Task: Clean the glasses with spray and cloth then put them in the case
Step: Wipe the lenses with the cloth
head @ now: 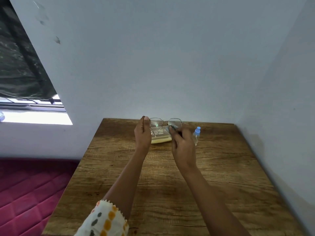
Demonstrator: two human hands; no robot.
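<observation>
Glasses are held upright in the air over the far edge of the wooden surface, lenses facing the person. Left hand: fingers pinch the left end of the frame. Right hand: fingers closed on a grey cloth, which is pressed against the right lens. A pale yellow case lies on the surface below the glasses. The spray bottle, blue-capped, stands just right of the right hand.
</observation>
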